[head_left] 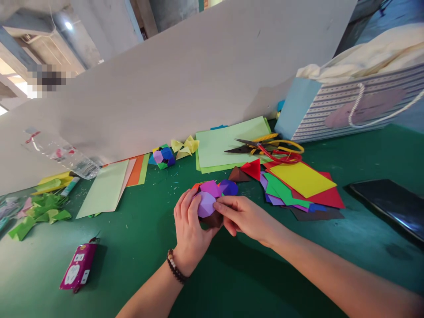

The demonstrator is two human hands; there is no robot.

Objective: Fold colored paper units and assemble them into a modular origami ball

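Right at twelve o'clock, the left hand [190, 229] cups a folded-paper polyhedron [207, 204], fingers curled round, while the right hand [247, 216] pinches its side, fingers together. It looks light and crushable, so hold gently.

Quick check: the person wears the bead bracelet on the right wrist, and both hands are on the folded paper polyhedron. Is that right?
Not quite: the head view shows the bead bracelet on the left wrist, not the right. The rest stands: the left hand and right hand are both on the folded paper polyhedron.
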